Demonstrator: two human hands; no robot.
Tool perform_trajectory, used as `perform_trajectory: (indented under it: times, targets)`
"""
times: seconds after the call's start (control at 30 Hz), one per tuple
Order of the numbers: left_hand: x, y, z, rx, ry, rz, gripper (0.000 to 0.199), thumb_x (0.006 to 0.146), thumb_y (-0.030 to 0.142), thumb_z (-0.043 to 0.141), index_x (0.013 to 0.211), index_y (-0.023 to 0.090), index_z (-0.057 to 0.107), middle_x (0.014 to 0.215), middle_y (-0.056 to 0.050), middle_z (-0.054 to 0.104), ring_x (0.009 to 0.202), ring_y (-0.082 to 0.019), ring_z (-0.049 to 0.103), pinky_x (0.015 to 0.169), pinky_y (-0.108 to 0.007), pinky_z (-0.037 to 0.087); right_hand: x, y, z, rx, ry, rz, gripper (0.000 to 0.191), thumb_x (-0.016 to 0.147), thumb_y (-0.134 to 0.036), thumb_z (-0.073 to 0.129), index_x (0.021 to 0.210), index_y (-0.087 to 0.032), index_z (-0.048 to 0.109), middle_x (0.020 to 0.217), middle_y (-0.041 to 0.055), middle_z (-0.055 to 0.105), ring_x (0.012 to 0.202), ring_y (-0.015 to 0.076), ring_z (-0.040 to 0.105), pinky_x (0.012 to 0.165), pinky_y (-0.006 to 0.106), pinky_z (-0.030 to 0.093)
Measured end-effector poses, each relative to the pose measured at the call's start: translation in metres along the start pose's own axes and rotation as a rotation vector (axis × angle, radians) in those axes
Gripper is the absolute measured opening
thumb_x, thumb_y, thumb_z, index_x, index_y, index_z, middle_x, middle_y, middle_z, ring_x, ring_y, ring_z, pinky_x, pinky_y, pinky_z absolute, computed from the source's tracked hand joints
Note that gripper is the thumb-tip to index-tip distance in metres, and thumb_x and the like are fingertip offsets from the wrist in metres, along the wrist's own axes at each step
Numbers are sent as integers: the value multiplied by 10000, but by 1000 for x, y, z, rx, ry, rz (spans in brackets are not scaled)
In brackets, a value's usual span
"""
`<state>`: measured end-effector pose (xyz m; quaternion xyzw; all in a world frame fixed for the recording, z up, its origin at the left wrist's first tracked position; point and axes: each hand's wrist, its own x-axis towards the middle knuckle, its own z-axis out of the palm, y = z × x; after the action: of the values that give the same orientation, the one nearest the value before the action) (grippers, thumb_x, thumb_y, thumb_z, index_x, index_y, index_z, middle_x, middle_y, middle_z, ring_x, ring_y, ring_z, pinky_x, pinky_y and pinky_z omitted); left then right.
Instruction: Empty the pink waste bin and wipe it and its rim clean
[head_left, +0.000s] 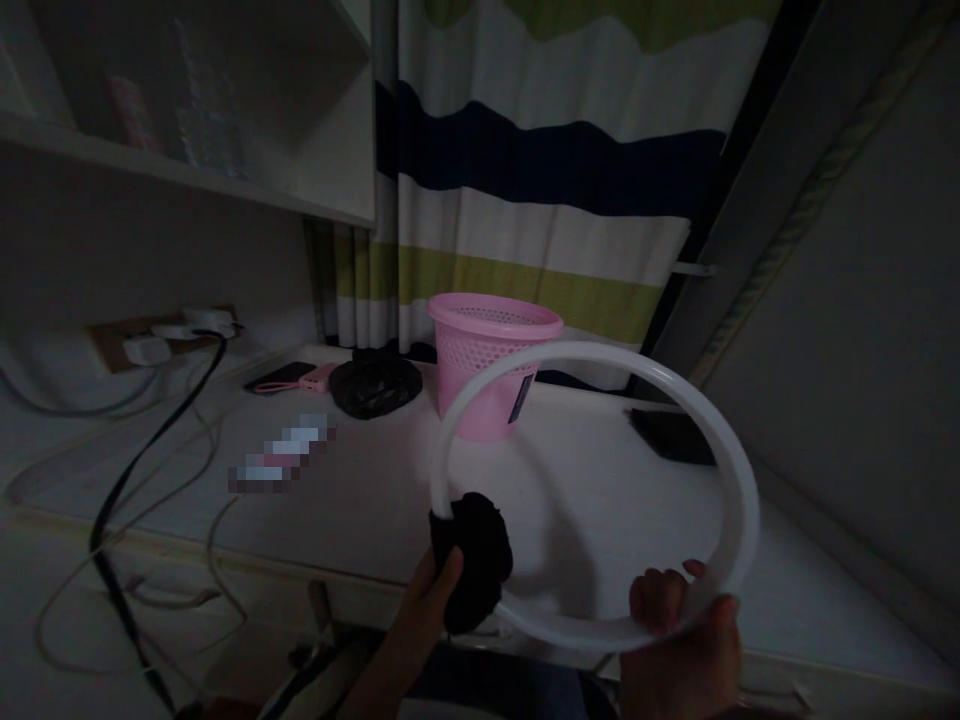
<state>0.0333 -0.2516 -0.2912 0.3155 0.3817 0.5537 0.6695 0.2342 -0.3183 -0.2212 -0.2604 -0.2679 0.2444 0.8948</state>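
Observation:
A large white plastic ring [585, 352] is held up in front of me, tilted, above the front edge of the desk. On its lower left side sits a bunched piece of black cloth [480, 560], wrapped around the ring there. My left hand [431, 590] pinches this cloth, its thumb lying over the outer side. At the lower right, the fingers of my right hand [682, 630] are wrapped round the bare white ring. Behind the ring stands a pink plastic basket [480, 390] with a perforated upper wall, partly covered by the ring's left arc.
The white desk [360, 490] carries a crumpled black plastic bag [375, 385], a pink power bank [319, 378], a pixelated flat item [281, 455] and a dark flat object [667, 435]. Cables [161, 420] hang from a socket strip [172, 335] at left. A striped curtain [555, 160] hangs behind.

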Motion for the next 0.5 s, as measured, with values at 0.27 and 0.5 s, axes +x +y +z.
perform_trajectory:
  times: [0.27, 0.5]
  targets:
    - [3, 24, 6, -146, 198, 66, 618, 632, 546, 678, 1109, 162, 596, 1132, -120, 642, 1147, -300, 515, 1019, -432, 361, 7, 5, -3, -87, -63, 214, 248, 831, -414, 444, 805, -206, 577, 375, -59, 334, 339, 71, 307, 341, 180, 256]
    - [6, 51, -15, 1, 271, 65, 499, 641, 480, 692, 1010, 149, 638, 1018, -111, 693, 1082, -296, 571, 934, -412, 449, 17, 0, -19, -287, -195, 454, 365, 722, -547, 545, 667, -188, 510, 361, -84, 298, 303, 42, 237, 303, 154, 189]
